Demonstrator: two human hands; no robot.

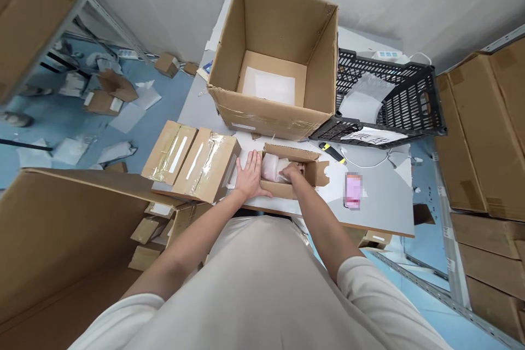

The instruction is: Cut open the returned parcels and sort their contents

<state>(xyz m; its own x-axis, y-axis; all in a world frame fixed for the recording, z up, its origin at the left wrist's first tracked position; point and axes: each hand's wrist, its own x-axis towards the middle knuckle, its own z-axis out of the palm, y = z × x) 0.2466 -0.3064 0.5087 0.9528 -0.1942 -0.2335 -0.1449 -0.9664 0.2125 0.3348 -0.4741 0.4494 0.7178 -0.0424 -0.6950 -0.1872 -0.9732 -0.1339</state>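
Note:
A small open cardboard box (283, 190) lies on the table in front of me, with its right end flap folded outward. Inside it is a bundle in white wrapping (270, 167), whose contents are hidden. My left hand (248, 176) is open, fingers stretched out and palm flat against the box's left end. My right hand (292, 171) reaches down into the box, its fingers curled on the right part of the wrapping; the fingertips are partly hidden.
Two taped cartons (207, 167) sit left of the small box. Behind it stands a large open carton (270, 112) beside a black plastic crate (410, 101). A yellow-black box cutter (333, 153) and a blurred pink phone-like object (353, 191) lie at right. Stacked cartons (471, 136) flank the table.

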